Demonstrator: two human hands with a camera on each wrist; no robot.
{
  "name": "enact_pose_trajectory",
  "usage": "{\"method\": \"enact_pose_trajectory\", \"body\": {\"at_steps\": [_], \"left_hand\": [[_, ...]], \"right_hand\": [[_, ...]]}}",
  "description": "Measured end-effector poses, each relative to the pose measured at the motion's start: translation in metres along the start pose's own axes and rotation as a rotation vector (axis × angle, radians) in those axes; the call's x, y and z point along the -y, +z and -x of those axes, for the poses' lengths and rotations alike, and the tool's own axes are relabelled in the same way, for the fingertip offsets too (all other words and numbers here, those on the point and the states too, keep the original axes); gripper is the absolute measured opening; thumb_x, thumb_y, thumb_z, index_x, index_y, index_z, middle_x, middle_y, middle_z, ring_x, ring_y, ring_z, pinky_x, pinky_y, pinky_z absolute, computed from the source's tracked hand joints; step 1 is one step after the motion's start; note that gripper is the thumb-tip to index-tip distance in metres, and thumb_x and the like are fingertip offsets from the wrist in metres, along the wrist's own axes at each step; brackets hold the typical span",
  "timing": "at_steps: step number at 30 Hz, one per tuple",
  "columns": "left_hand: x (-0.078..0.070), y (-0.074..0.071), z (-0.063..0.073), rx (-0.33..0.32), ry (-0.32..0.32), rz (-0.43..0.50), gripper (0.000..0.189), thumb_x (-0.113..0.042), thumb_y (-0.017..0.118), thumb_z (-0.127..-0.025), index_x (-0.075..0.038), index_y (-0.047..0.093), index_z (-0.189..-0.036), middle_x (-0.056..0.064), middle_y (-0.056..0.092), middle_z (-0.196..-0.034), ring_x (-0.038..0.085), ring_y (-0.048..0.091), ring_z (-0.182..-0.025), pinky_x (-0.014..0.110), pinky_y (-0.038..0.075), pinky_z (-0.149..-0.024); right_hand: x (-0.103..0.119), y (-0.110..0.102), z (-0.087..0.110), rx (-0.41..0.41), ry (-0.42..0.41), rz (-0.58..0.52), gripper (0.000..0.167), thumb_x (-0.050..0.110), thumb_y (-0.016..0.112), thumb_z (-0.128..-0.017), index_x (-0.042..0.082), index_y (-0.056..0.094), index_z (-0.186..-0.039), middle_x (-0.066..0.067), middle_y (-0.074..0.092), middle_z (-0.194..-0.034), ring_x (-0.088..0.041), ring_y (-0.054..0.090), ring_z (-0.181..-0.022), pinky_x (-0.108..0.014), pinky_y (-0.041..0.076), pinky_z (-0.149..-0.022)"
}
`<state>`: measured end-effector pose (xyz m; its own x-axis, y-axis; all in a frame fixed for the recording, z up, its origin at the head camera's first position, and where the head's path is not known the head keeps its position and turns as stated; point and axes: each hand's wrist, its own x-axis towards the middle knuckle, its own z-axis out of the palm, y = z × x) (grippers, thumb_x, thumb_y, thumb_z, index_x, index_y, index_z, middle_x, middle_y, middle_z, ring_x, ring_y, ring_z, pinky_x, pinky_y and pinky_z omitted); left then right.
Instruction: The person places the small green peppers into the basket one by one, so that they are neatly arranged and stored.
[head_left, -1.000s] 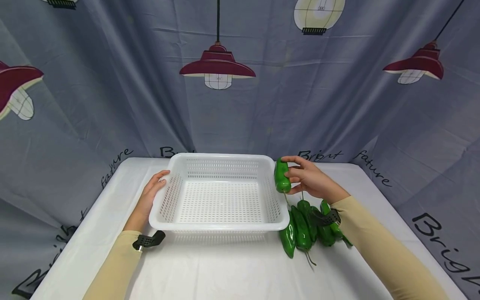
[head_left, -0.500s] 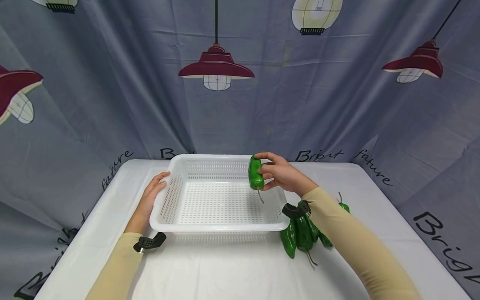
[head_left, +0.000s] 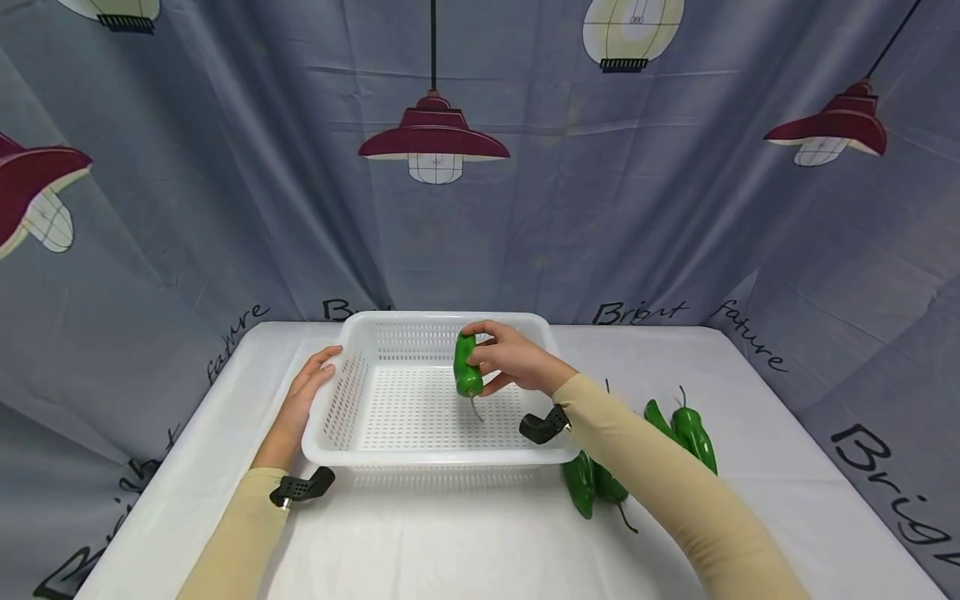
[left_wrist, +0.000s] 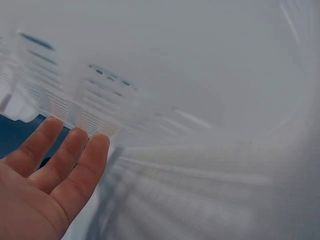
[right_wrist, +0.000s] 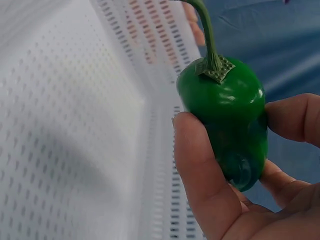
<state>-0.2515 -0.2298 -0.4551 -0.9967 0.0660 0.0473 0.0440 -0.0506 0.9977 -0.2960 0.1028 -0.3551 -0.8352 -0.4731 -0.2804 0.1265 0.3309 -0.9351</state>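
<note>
A green pepper (head_left: 467, 367) with its stem hanging down is pinched between the thumb and fingers of my right hand (head_left: 517, 360), above the inside of a white perforated plastic basket (head_left: 442, 457). The right wrist view shows the pepper (right_wrist: 225, 100) close up, its stem (right_wrist: 207, 30) curving away from the cap. My left hand (head_left: 294, 410) is at the basket's left side. Its fairly straight fingers (left_wrist: 85, 165) touch the outer wall in the left wrist view. No other pepper shows inside the basket.
Several green peppers (head_left: 696, 435) lie on the white table (head_left: 450, 542) right of the basket, some partly hidden under my right sleeve (head_left: 667, 492). A grey-blue curtain (head_left: 540, 233) with printed lamps hangs behind the table.
My right hand has carried the pepper leftward from beside the basket's right rim to over its middle. The left hand has stayed at the left side.
</note>
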Motion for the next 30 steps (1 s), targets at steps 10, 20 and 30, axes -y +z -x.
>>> {"method": "enact_pose_trajectory", "body": {"at_steps": [10, 20, 30], "left_hand": [[0.001, -0.004, -0.002, 0.006, -0.001, -0.012, 0.042, -0.037, 0.036, -0.111, -0.026, 0.036, -0.152, 0.005, 0.039, -0.154, 0.005, 0.060, -0.114, 0.022, 0.057, -0.088], [0.003, -0.005, -0.003, 0.000, 0.009, -0.014, 0.040, -0.035, 0.036, -0.111, -0.027, 0.038, -0.151, -0.001, 0.043, -0.149, 0.006, 0.060, -0.115, 0.023, 0.057, -0.088], [0.003, -0.004, -0.003, -0.009, 0.007, -0.010, 0.044, -0.036, 0.036, -0.111, -0.022, 0.035, -0.153, 0.009, 0.033, -0.160, 0.006, 0.056, -0.121, 0.021, 0.055, -0.092]], "right_hand": [[0.000, 0.026, -0.016, 0.000, 0.034, 0.001, 0.056, 0.007, 0.057, -0.097, 0.012, 0.040, -0.150, -0.025, 0.053, -0.138, -0.027, 0.072, -0.094, -0.036, 0.063, -0.065], [0.000, 0.043, -0.029, 0.016, 0.068, -0.037, 0.056, 0.003, 0.057, -0.097, 0.011, 0.040, -0.149, -0.025, 0.053, -0.137, -0.023, 0.071, -0.086, -0.034, 0.062, -0.063], [-0.001, 0.052, -0.043, 0.028, 0.096, -0.032, 0.056, 0.004, 0.058, -0.097, 0.011, 0.040, -0.150, -0.024, 0.054, -0.136, -0.026, 0.071, -0.087, -0.034, 0.062, -0.062]]}}
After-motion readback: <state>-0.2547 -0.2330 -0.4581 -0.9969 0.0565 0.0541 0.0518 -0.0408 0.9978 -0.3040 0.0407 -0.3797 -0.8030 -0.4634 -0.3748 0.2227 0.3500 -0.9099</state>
